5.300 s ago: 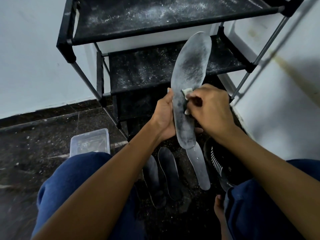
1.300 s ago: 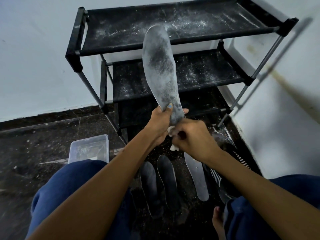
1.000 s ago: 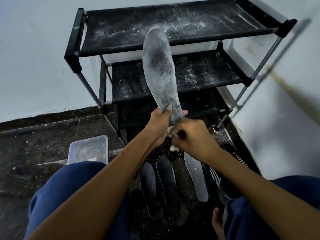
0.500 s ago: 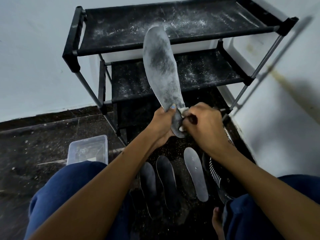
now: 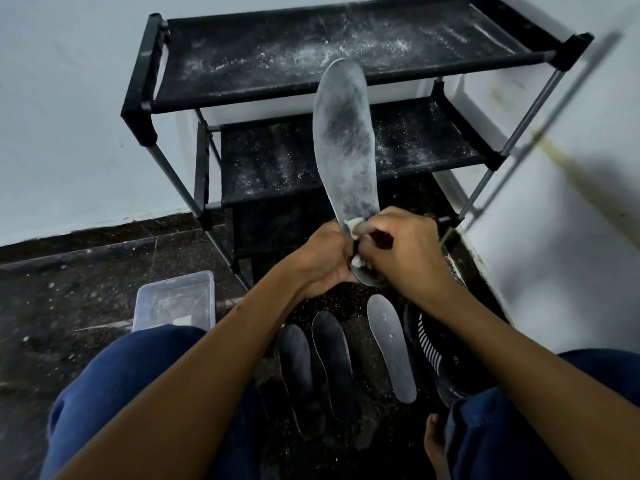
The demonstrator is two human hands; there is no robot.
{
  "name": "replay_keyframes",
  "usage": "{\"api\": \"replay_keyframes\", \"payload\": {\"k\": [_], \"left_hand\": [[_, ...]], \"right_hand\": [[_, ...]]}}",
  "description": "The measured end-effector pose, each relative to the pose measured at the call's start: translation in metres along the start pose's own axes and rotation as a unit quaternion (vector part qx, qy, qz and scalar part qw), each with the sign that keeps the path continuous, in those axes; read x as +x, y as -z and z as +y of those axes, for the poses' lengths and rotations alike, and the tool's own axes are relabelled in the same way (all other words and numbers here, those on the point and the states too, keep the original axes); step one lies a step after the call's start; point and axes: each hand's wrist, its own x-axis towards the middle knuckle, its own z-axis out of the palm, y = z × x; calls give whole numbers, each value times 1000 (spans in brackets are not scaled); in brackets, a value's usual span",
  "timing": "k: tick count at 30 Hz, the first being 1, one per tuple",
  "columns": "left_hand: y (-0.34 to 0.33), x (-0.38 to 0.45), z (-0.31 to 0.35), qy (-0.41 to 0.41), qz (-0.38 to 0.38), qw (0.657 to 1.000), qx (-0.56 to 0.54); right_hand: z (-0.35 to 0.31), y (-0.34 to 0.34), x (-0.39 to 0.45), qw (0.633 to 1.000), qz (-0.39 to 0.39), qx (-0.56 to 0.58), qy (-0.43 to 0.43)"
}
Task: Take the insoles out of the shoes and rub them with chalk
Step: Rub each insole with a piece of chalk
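Chalk-dusted grey, the insole (image 5: 344, 143) stands upright before the black shoe rack (image 5: 311, 57), its heel end gripped by the left hand (image 5: 323, 258). The right hand (image 5: 403, 249) pinches a white chalk piece (image 5: 352, 226) against it. Three more insoles (image 5: 391, 344) lie on the floor beside a black sneaker (image 5: 433, 355).

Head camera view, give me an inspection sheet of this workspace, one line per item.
Surface: dark speckled stone floor, strewn with white crumbs.
Job's things: long grey chalk-dusted insole held upright; white chalk lump against its lower end; two dark insoles and one grey insole lying on the floor; black striped shoe beside them.
Clutter: clear plastic box on the floor.
Grip: left hand grips the held insole's heel end; right hand pinches the chalk.
Cables: nothing seen.
Surroundings: black tiered fabric shoe rack dusted white; pale walls.
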Motion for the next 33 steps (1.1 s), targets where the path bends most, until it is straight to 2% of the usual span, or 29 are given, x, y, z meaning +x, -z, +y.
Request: {"api": "replay_keyframes", "payload": {"k": [3, 5, 8, 9, 12, 13, 17, 22, 27, 30, 33], "left_hand": [[-2, -2, -1, 5, -46, 999, -14], [-3, -2, -1, 6, -47, 999, -4], [-2, -2, -2, 12, -40, 999, 6], [-1, -3, -3, 16, -45, 999, 4], [-1, -7, -2, 29, -84, 996, 17], [-2, -7, -3, 32, -87, 995, 27], [-3, -6, -2, 40, -50, 997, 31], [-3, -6, -1, 38, -95, 995, 18], [-1, -3, 0, -10, -28, 999, -35], [5, -6, 8, -25, -63, 990, -122], [10, -7, 10, -6, -82, 979, -185]], "right_hand": [[4, 6, 6, 995, 94, -12, -12], [1, 5, 5, 997, 78, -1, 10], [-4, 4, 1, 998, 3, 42, 44], [-3, 7, 2, 998, 8, 40, 41], [3, 15, 8, 996, 93, -1, 17], [2, 15, 8, 995, 93, -2, 16], [-7, 8, 2, 997, -3, 56, 50], [3, 15, 11, 995, 99, 8, -11], [-6, 7, 4, 994, -35, 102, -12], [-8, 9, 3, 989, -70, 129, -31], [-11, 11, 3, 989, -86, 123, -9]]}}
